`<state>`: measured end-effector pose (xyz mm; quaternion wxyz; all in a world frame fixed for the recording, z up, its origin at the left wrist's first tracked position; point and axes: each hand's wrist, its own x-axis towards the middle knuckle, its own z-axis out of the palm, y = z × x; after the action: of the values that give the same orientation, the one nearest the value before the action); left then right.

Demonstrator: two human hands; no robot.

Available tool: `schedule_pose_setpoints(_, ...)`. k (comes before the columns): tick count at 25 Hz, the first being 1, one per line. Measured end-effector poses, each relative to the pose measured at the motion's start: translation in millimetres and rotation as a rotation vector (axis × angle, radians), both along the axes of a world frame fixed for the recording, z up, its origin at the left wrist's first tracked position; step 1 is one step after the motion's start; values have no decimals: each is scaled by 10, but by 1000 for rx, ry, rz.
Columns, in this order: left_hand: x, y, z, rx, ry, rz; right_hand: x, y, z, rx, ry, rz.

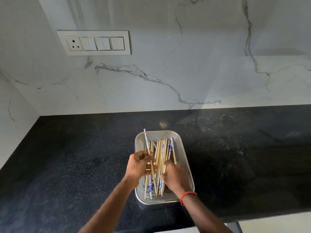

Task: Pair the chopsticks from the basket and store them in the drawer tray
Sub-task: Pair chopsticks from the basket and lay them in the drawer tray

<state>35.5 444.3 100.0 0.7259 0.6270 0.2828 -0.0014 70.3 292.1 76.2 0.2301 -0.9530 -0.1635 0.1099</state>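
Observation:
A rectangular steel mesh basket (pixel 183 145) sits on the black counter and holds several bamboo chopsticks (pixel 161 153), some with blue-and-white patterned ends. My left hand (pixel 138 165) is over the basket's left side, shut on one chopstick (pixel 146 142) whose patterned end points up and away past the rim. My right hand (pixel 175 177) rests in the basket's right half, fingers spread on the loose chopsticks, with none lifted. A red band is on that wrist. No drawer or tray is in view.
The black granite counter (pixel 75 165) runs left and right of the basket, ending at a marble backsplash (pixel 168 73). A switch plate with a socket (pixel 94 43) is on the wall at upper left. The counter's front edge is at lower right.

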Motion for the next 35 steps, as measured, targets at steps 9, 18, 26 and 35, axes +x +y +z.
schedule_pose_setpoints(9, -13, -97, -63, 25, 24, -11, 121, -264, 176, 399, 216, -102)
schedule_pose_setpoints(18, 20, -135, -125, 8, 48, -73, -72, -161, 198, 430, 128, 124)
schedule_pose_setpoints(26, -12, -86, -66, -54, 36, -15, 327, -50, 82, 196, 57, -35)
schedule_pose_setpoints(35, -77, -32, -8, -77, 38, -23, 468, 122, 52, -108, -116, 51)
